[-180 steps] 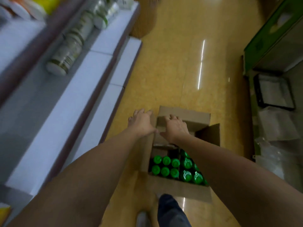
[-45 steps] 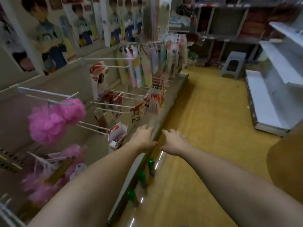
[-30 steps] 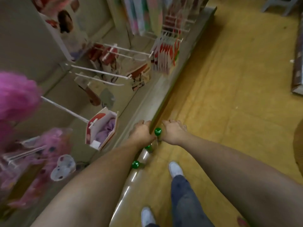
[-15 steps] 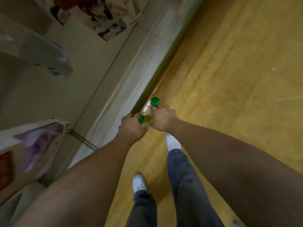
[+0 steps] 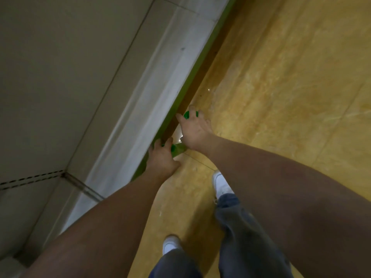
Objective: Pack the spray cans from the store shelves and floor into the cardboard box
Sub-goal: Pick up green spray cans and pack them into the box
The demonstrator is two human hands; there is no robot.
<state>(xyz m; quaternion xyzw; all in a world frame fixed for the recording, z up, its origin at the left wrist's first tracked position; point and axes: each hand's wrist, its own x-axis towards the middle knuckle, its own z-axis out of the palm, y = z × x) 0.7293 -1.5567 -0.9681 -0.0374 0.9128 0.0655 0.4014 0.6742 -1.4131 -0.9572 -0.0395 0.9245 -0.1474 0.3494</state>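
Well, the person is stooped at the foot of the shelf base (image 5: 138,109), which runs from seven o'clock up to one o'clock. Both hands are down where its green edge strip (image 5: 202,61) meets the yellow floor (image 5: 281,101). The left hand (image 5: 161,157) is curled round the nearer spray can (image 5: 177,149), whose green shows between thumb and fingers. The right hand (image 5: 195,131), at its one o'clock, has its fingers bent down over the green cap of the farther spray can (image 5: 190,114). It looks like a grasp by the top, though the can's body is hidden under the palm.

What I'd worry about is that a hold by the cap alone could pop the cap off or let the can slip as it lifts. Both cans sit hard against the dark recess under the strip, so a fumbled one could tip and roll beneath the shelf, out of easy reach. With both hands taken and a white shoe (image 5: 221,183) close by at five o'clock, a dropped can might also land at the feet.

As for containers, no cardboard box is in sight from here, so I can't say what it holds. Neither can is packed yet.
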